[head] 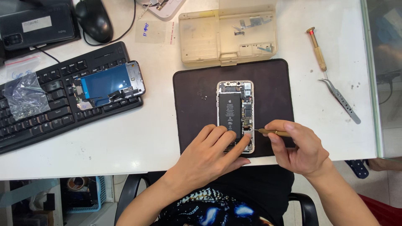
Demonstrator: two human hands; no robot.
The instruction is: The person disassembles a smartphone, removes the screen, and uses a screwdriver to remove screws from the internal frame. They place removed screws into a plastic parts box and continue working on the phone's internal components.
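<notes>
An opened phone (235,104) with its black battery showing lies on a dark mat (192,109). My left hand (213,157) rests flat on the phone's lower end, fingers spread over it. My right hand (299,148) pinches a thin brass-handled screwdriver (272,132), whose tip touches the phone's right edge near the lower part of the board.
A removed screen panel (109,85) lies on a black keyboard (50,104). A beige parts tray (228,35) sits behind the mat. A second screwdriver (316,49) and tweezers (343,100) lie to the right. A mouse (94,19) and plastic bag (25,94) are at left.
</notes>
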